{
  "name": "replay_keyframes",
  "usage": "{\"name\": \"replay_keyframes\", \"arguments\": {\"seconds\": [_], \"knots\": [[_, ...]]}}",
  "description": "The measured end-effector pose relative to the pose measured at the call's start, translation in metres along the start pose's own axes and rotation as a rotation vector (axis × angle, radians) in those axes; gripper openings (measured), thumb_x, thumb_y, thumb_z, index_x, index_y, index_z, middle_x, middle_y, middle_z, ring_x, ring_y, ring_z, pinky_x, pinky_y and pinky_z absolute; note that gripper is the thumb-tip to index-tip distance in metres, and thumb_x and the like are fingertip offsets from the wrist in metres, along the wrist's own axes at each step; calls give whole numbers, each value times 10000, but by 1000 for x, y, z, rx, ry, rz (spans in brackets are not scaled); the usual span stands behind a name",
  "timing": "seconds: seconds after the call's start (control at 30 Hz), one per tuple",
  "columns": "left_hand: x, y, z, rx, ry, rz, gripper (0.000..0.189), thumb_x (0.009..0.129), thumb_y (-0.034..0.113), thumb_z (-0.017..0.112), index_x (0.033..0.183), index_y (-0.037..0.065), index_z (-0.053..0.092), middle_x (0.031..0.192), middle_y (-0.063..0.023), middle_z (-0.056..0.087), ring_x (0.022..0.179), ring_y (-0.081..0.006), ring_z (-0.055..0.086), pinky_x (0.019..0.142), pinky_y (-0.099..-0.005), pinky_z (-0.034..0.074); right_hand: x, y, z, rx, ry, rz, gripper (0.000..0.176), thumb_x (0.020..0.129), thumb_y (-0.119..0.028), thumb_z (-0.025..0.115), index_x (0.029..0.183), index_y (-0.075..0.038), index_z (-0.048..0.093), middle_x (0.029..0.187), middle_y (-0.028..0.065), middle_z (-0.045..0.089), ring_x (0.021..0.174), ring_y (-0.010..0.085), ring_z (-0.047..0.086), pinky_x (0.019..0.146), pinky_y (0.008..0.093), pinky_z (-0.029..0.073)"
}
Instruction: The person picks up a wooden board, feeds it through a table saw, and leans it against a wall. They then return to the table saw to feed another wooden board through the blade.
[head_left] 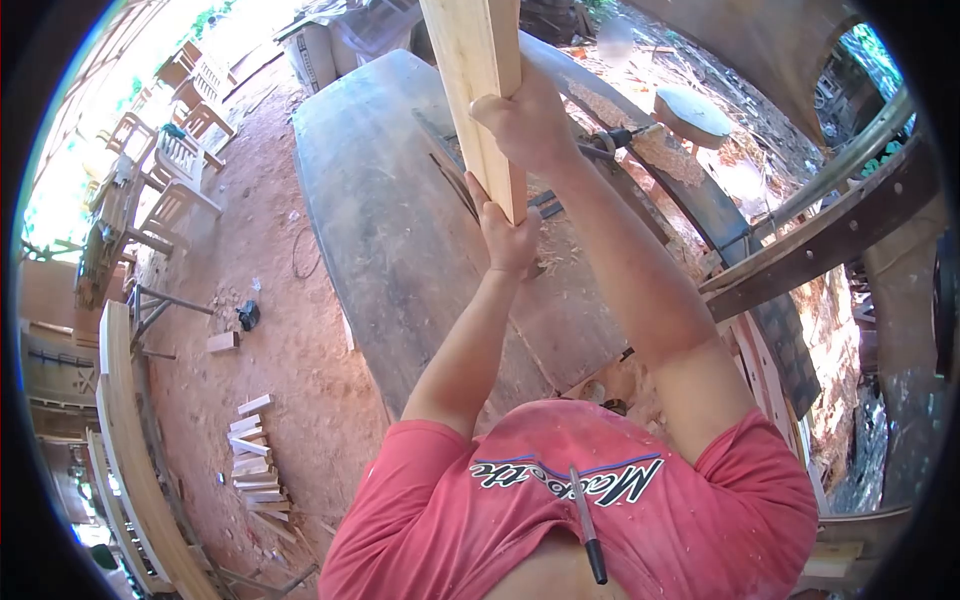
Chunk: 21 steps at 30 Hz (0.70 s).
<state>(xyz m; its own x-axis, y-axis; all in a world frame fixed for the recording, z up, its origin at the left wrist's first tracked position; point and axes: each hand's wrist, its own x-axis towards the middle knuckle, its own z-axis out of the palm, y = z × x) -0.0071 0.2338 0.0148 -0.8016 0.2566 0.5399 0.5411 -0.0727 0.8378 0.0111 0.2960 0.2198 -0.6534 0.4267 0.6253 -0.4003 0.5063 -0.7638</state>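
Observation:
A pale squared wooden beam (468, 90) is held up in front of me, tilted, its far end cut off by the top of the view. My right hand (535, 122) grips its right side partway along, thumb over the near edge. Lower down, my left hand (510, 240) is closed round the beam's near end, with a finger along its left face. Beneath both hands lies a worn grey worktable (370, 220), with a dark slot and wood shavings near the beam. Just right of my right hand is a dark metal spindle (618, 138), partly hidden by my arm.
Several short wood blocks (258, 465) are piled on the reddish dirt floor. Long planks (140, 450) stand at the left, with wooden chairs (180, 165) farther back. A curved metal beam (820, 225) crosses the right side. A pen (585, 525) hangs from my shirt collar.

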Motion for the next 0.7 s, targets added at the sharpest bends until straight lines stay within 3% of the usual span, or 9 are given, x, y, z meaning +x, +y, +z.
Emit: {"name": "replay_keyframes", "arguments": {"seconds": [0.2,0.27,0.4,0.6,0.7], "knots": [[5,-18,0,45,13,51,496,732,94,684,1107,-163,486,1623,-330,92,1378,-477,402,1060,-430,413,7,5,6,-48,-11,-14,424,749,-131,614,1142,27,606,986,205,701,934,345,689,840,408,525],[8,-22,0,27,21,49,484,732,96,687,1092,-164,493,1622,-331,98,1378,-477,404,1063,-430,411,12,10,11,-60,8,-63,481,741,-76,563,1217,-14,586,923,204,695,896,347,690,826,409,532],[17,-27,-1,-34,28,-11,529,724,107,687,1121,-179,487,1614,-342,109,1377,-490,394,1077,-443,397,18,15,18,-73,-7,-14,425,751,-138,624,1147,16,605,990,203,701,930,342,686,839,405,524],[21,-37,1,19,67,88,589,702,122,696,1165,-179,491,1592,-358,154,1377,-529,343,1123,-495,333,24,29,18,-74,-26,-103,411,764,-108,627,1154,23,602,1008,163,703,936,258,688,845,372,525],[20,-41,3,41,36,50,662,705,158,736,1219,-176,485,1588,-360,153,1364,-530,356,1111,-497,348,22,25,16,-25,-49,-24,418,774,-96,618,1170,34,588,1018,146,696,946,233,680,855,365,524]]}}
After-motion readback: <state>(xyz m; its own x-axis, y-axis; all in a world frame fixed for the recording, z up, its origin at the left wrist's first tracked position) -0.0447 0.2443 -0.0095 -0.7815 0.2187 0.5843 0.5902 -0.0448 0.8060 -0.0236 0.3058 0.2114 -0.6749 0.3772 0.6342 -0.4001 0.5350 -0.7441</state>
